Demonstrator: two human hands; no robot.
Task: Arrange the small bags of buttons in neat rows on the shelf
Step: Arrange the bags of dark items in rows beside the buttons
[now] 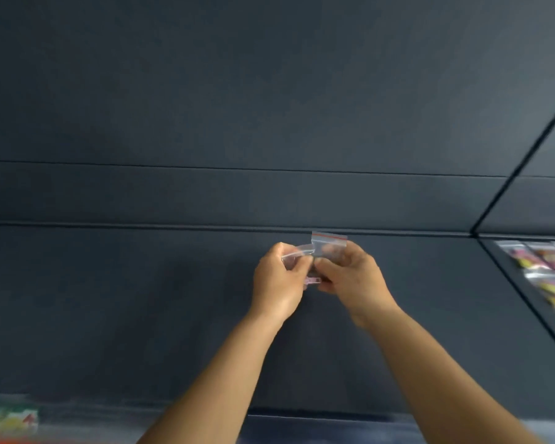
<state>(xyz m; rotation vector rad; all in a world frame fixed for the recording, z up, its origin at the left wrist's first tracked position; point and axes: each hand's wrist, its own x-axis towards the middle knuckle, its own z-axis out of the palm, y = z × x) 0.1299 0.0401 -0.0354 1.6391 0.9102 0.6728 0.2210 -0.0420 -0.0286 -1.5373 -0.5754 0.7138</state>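
Both hands are raised in front of a dark shelf surface [173,299]. My left hand [277,280] pinches a small clear bag [297,254] at its top. My right hand [350,274] grips another small clear zip bag [329,244] with a red strip along its top edge and pale buttons inside. A pinkish bit [313,281] shows between the two hands. The hands nearly touch. The bags' lower parts are hidden by the fingers.
Rows of small bags with pink and yellow contents [545,270] lie on the shelf section at the far right. A blurred green and white packet [10,418] sits at the lower left. Dark panels with horizontal seams rise behind the shelf.
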